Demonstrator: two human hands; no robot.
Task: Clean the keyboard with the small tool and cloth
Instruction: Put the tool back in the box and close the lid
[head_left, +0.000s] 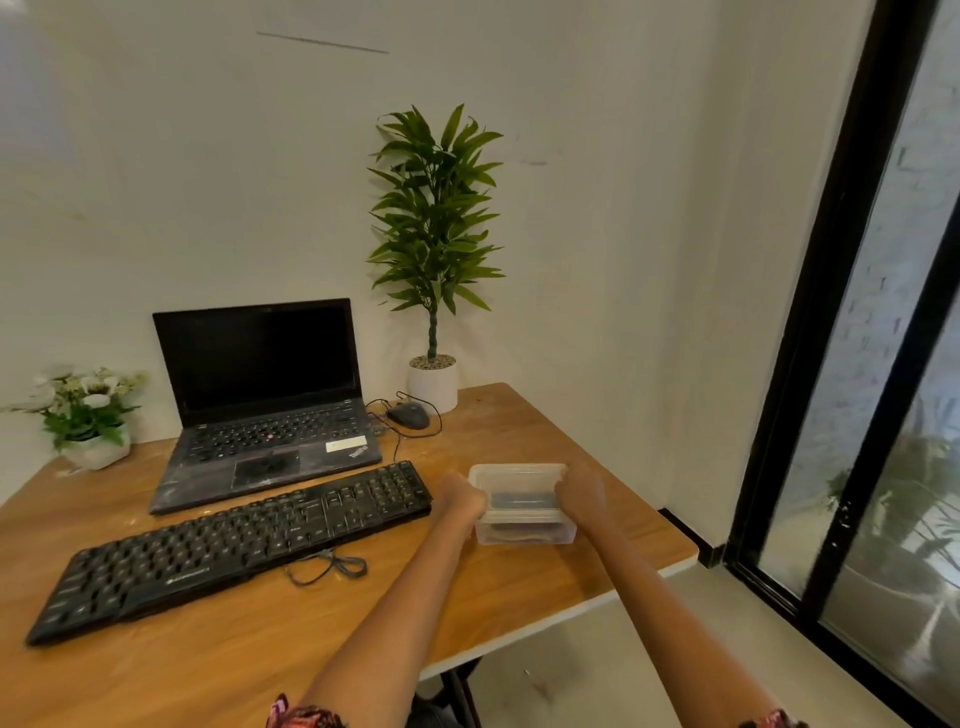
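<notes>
A black keyboard (234, 545) lies slanted across the wooden table (218, 654), its cable looped near the front. Right of it stands a clear plastic container (522, 532) with a lid (517, 473) and something dark inside, which I cannot make out. My left hand (462, 501) grips the container's left side and my right hand (579, 493) grips its right side at the lid. No small tool or cloth shows outside the box.
A dusty open laptop (265, 415) sits behind the keyboard, with a black mouse (409, 415) and its cord to its right. A tall potted plant (434, 379) stands in the back corner, a small flower pot (88, 415) at far left. The table's right edge (675, 564) is near the container.
</notes>
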